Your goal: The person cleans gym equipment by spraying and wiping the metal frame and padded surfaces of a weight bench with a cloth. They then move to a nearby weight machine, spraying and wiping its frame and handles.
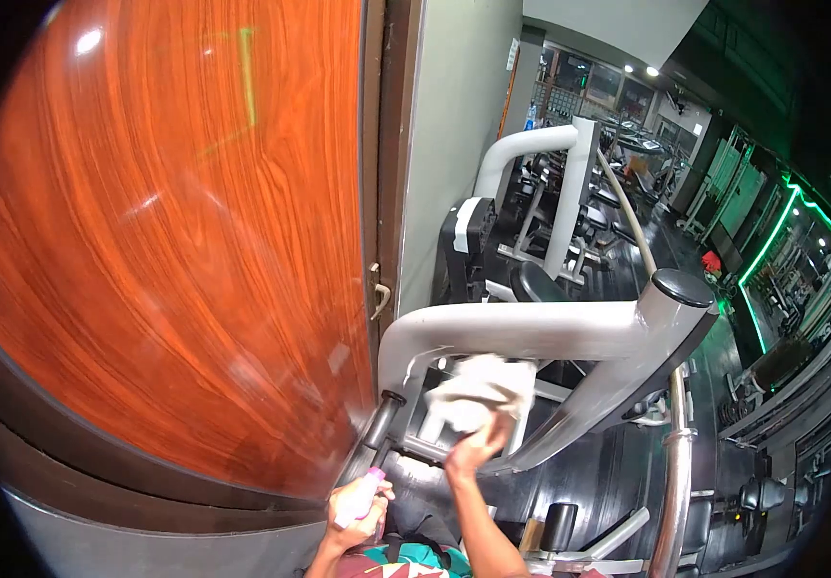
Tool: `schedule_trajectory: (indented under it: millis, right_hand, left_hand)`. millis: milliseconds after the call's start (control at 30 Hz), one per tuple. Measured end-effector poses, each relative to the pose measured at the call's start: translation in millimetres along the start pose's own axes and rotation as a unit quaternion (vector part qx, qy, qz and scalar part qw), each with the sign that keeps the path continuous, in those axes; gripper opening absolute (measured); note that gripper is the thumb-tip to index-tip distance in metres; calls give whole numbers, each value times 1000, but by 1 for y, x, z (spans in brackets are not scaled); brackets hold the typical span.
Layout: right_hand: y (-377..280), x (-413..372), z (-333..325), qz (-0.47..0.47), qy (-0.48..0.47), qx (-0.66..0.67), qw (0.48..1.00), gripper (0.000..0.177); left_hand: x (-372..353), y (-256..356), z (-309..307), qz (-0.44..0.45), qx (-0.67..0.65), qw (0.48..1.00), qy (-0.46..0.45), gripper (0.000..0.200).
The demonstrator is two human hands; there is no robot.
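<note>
My left hand (340,501) is closed around a small white bottle (359,503) with a pink top, low in the head view near the door's lower edge. Most of the bottle is covered by the fingers. Farther forward, my right hand (481,448) grips a whitish cloth (481,383), smeared by motion. The cloth overlaps the space under the thick grey-white tube of a gym machine frame (531,330), just below its bend.
A glossy wood-grain door (174,241) with a metal handle (381,294) fills the left. Behind the frame stands another machine with a curved white tube (531,144) and a black pad (538,282). A metal bar (675,482) runs along the right. Green-lit mirrors (801,260) line the far wall.
</note>
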State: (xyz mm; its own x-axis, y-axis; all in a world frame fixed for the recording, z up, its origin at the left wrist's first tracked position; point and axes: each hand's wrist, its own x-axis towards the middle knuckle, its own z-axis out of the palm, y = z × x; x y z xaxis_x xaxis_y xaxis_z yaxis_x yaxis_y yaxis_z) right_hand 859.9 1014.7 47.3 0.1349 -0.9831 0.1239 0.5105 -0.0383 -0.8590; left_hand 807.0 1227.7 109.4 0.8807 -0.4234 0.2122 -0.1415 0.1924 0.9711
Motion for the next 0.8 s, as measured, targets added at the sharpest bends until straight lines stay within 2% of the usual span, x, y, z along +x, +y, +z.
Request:
schedule_trajectory:
  millis: [33, 67, 100, 133, 167, 200, 233, 267, 333, 400, 467, 533, 567, 600, 667, 700, 733, 800]
  right_hand:
    - [-10, 19, -5, -103, 1, -31, 994, 38]
    - [-57, 23, 17, -155, 29, -40, 987, 39]
    - [-19, 48, -8, -255, 39, -275, 926, 41]
    - [-38, 63, 15, -309, -17, -26, 951, 39]
    - [-56, 68, 41, -325, -52, 51, 943, 42]
    - [-53, 84, 50, -391, -105, -37, 914, 47]
    - [-45, 87, 49, -379, -173, -155, 896, 53]
    - [-35, 84, 51, -391, -196, -250, 864, 57]
    - [15, 83, 58, -414, -260, -359, 795, 56]
    - [36, 55, 62, -471, -302, -305, 771, 37]
    - [100, 29, 40, -391, -370, -459, 707, 25]
    - [115, 17, 39, -236, -489, -412, 732, 15]
    - [121, 5, 34, -128, -497, -473, 716, 9]
    - [127, 0, 31, -125, -503, -471, 713, 9]
    - [148, -9, 20, -218, -532, -363, 733, 11]
    - [154, -12, 14, -134, -567, -421, 695, 20]
    - [161, -12, 13, -131, -571, -420, 693, 20]
    - [168, -11, 10, 19, -580, -317, 750, 30]
  left_hand:
    - [2, 0, 1, -3, -1, 1000, -1, 23]
    - [4, 1, 1, -6, -2, 1000, -2, 23]
    - [6, 1, 2, -7, -2, 1000, -5, 23]
    - [8, 1, 2, -15, 13, 1000, -16, 23]
    - [9, 0, 1, -24, 29, 999, -27, 23]
    - [10, -1, 1, -25, 28, 999, -28, 23]
    - [13, -4, -1, 3, 67, 997, -35, 22]
    - [14, -5, -2, 29, 105, 993, -42, 20]
    - [17, 0, -4, 25, 101, 994, -30, 20]
    - [17, 2, -9, 18, 97, 995, -14, 19]
    - [17, 1, -15, 15, 117, 993, 11, 19]
    - [16, 4, -19, 23, 112, 993, 28, 19]
    - [14, 7, -20, 16, 110, 993, 35, 19]
    - [11, 8, -22, 9, 107, 993, 41, 18]
    - [5, 3, -25, 9, 117, 992, 50, 18]
    - [3, 3, -26, 13, 125, 991, 53, 18]
    - [1, 4, -26, 10, 126, 990, 57, 18]
    - [-3, 8, -26, -20, 91, 994, 64, 19]
